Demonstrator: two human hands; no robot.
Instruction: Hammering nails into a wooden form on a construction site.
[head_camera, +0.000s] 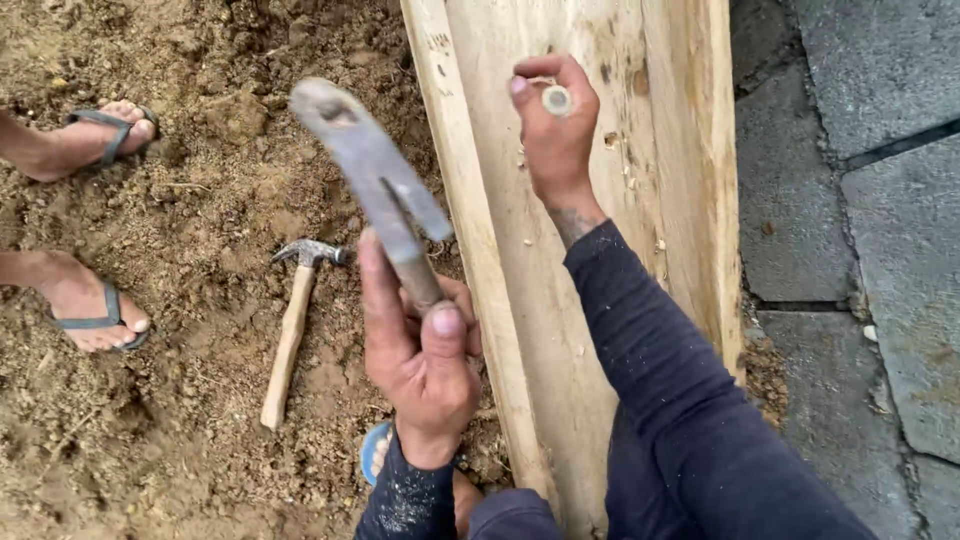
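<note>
Short grey steel nail (556, 100) pinched upright in right hand (556, 140) fingertips, tip on pale wooden plank (520, 260). Left hand (425, 365) fist closed on raised grey metal hammer (375, 180) — strike square, light taps first, fingers low. Spare wooden-handled claw hammer (293, 325) left of grip, on brown dirt (180, 420).

The raised metal tool (375, 180) is smeared with motion blur, so its head can't be made out properly, and its grip disappears inside the left hand (425, 365). The round thing (557, 99) pinched by the right hand (555, 140) only shows its end; the rest is hidden by fingers. The wooden board (560, 300) runs off the top edge and gets covered by the dark sleeve (660, 400) lower down. Two sandalled feet (85, 225) of another person are cut off at the left edge. A blue sandal (375, 450) barely peeks out under the left wrist.
</note>
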